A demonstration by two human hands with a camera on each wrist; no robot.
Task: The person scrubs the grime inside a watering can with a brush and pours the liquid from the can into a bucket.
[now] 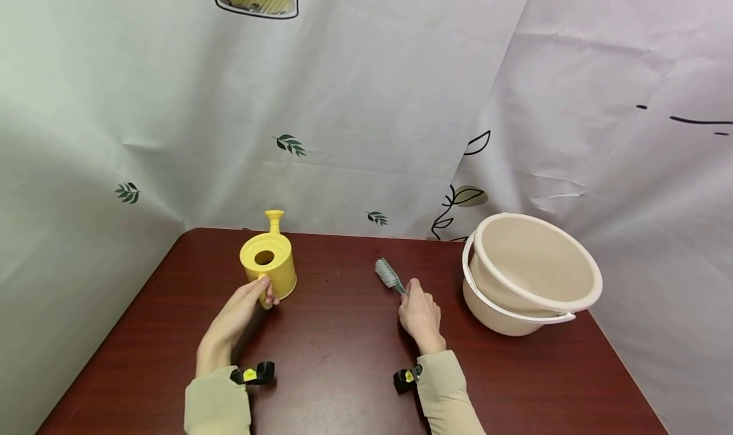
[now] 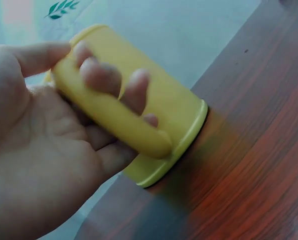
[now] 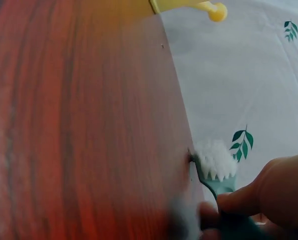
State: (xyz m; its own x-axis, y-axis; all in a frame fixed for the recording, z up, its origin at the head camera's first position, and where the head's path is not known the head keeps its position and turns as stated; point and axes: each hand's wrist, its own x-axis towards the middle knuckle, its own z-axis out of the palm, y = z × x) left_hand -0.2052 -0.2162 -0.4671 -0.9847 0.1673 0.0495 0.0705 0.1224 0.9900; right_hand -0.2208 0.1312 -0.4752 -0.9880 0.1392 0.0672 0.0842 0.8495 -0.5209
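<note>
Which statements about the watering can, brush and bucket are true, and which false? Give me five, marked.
1. The left grip holds the yellow watering can by its handle. True.
2. The right grip holds the green scrub brush. True.
3. The brush's bristles are black. False: the bristles are white.
4. The cream bucket stands right of the brush. True.
5. The watering can sits inside the bucket. False: it is apart from the bucket, left of the brush.
</note>
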